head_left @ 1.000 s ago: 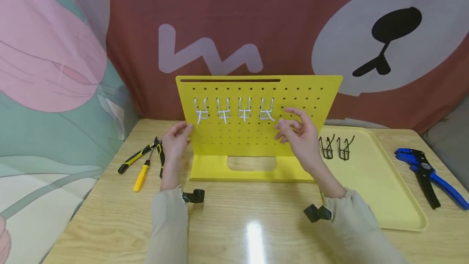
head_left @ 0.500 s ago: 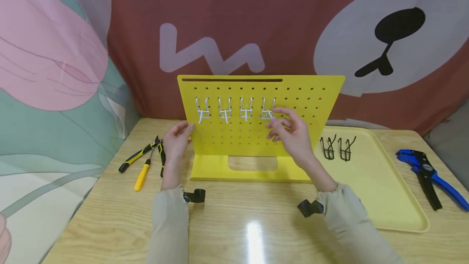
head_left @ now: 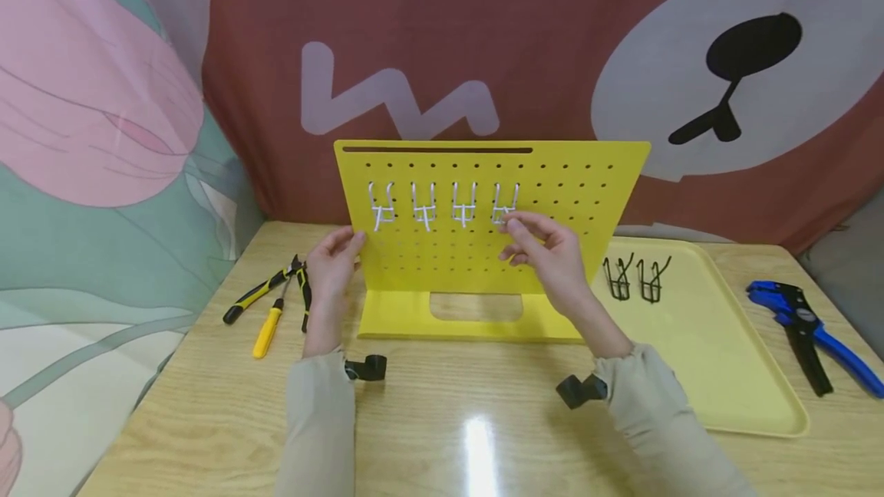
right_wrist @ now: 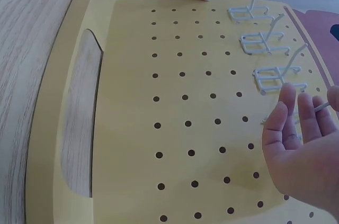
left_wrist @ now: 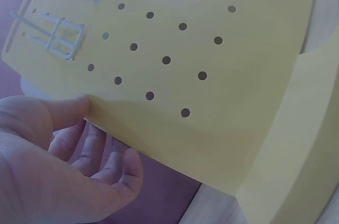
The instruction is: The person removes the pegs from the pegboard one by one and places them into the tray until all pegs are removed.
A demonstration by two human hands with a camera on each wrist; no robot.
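Observation:
A yellow pegboard (head_left: 442, 278) stands upright on its base, with several white wire pegboard hooks in a row across its upper part. My left hand (head_left: 331, 263) grips the board's left edge; in the left wrist view the thumb lies on the front face and the fingers (left_wrist: 94, 147) are behind the edge. At the rightmost white hook (head_left: 499, 209), my right hand (head_left: 555, 263) pinches the prong between thumb and forefinger. The right wrist view shows the prong's end between them, while the fingers partly cover this hook's frame. Another white hook (right_wrist: 270, 78) sits just beside that hand.
Two black wire hooks (head_left: 649, 286) lie on a pale yellow tray (head_left: 732, 374) at the right. Beyond it is a blue and black hand tool (head_left: 804, 314). Black-and-yellow cutters (head_left: 257, 298) and a yellow-handled screwdriver (head_left: 267, 334) lie left of the board. A printed cloth hangs behind.
My right hand has moved left and slightly down from beside the rightmost white hook and now pinches its prong. The left hand has stayed on the board's edge.

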